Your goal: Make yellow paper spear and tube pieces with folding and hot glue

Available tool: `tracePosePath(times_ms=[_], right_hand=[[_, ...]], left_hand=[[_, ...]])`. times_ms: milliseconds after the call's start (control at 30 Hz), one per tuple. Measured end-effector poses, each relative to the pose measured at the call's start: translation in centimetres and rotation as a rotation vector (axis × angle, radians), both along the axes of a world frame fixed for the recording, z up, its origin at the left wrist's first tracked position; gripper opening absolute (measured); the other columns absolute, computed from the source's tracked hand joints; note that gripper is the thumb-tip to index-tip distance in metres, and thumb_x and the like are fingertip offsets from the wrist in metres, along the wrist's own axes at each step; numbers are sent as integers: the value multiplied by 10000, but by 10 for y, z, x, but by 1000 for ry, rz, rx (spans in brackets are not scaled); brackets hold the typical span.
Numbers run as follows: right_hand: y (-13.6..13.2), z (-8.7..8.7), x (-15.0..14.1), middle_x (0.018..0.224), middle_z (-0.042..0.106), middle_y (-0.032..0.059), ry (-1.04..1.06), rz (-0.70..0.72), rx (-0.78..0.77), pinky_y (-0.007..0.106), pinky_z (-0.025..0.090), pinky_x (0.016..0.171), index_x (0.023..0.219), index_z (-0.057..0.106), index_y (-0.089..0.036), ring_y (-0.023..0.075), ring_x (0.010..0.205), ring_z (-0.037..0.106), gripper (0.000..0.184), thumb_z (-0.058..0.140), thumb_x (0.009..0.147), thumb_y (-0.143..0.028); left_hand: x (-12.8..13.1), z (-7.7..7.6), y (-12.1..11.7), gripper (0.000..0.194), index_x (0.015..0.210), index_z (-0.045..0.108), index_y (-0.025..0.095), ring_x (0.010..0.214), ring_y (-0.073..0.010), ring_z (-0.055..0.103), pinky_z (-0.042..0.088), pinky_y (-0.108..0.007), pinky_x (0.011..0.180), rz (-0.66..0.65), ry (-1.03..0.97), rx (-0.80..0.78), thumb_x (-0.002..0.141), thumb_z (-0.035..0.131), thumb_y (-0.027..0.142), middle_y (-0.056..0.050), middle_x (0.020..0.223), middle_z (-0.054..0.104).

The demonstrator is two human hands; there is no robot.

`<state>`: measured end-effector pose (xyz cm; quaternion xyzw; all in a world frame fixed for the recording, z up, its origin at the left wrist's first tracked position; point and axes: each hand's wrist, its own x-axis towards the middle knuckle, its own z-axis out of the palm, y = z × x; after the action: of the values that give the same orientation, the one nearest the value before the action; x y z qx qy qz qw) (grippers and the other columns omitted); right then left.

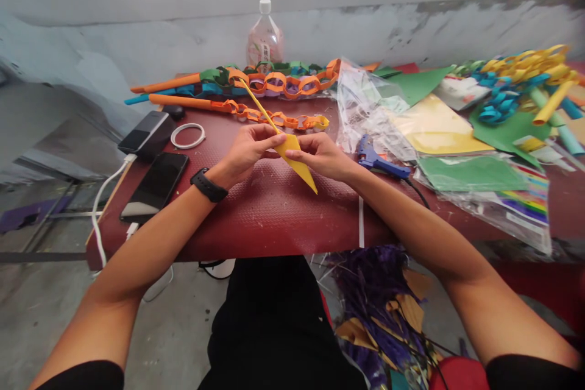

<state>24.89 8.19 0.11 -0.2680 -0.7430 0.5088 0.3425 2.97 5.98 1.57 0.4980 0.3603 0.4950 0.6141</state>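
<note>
A yellow piece of paper [300,169], long and narrow with a pointed lower end, is held at a slant above the dark red table [269,219]. My left hand [251,149] pinches its left edge between thumb and fingers. From the other side my right hand [322,155] grips the same paper, thumb on its face. The fingers behind the paper are partly hidden. Just beyond my hands lies an orange paper chain [278,119] joined to a rolled orange tube [180,102]. A blue glue gun [381,159] rests to the right of my right hand.
On the left are a black phone [155,186], a dark box-shaped device [145,132] with a white cable, and a white ring [187,136]. A plastic bottle [265,39] stands at the back. Green sheets [473,173], plastic bags and yellow paper chains [530,67] crowd the right.
</note>
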Motion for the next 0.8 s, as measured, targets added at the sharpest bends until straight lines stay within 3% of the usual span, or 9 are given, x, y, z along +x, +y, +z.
tracePosePath(times_ms=[200,367,533,667,800], right_hand=[[-3,0,0,730,552,-46,13,13,32,246,314,549,855,707,-156,79,655,434,498,882,940,-614],[-7,3,0,681,517,-59,-16,119,22,252,278,519,805,681,-162,69,595,403,500,845,980,-600],[-5,3,2,681,508,-59,-31,124,21,258,258,502,821,667,-163,64,574,395,509,785,1025,-614],[-4,5,6,693,448,-71,-94,210,11,262,242,511,790,599,-191,64,588,355,535,748,1049,-635],[-3,13,10,685,433,-73,-165,284,42,264,252,519,781,572,-209,70,596,346,554,721,1061,-663]], left_hand=[[-2,2,0,553,805,766,143,769,-119,735,634,-244,724,-55,34,-7,634,1111,539,-34,872,782],[-1,3,-1,552,769,717,150,781,-130,732,650,-263,722,11,3,-4,635,1108,516,-35,883,778],[-4,7,0,516,812,738,153,820,-141,752,653,-263,743,43,-5,-10,656,1095,491,-43,912,790],[-14,13,7,423,894,764,174,735,-107,732,616,-227,682,114,-39,-15,758,1050,454,-7,872,783],[-27,19,13,324,892,726,207,748,-104,743,615,-223,722,235,-41,59,866,984,401,13,856,793]])
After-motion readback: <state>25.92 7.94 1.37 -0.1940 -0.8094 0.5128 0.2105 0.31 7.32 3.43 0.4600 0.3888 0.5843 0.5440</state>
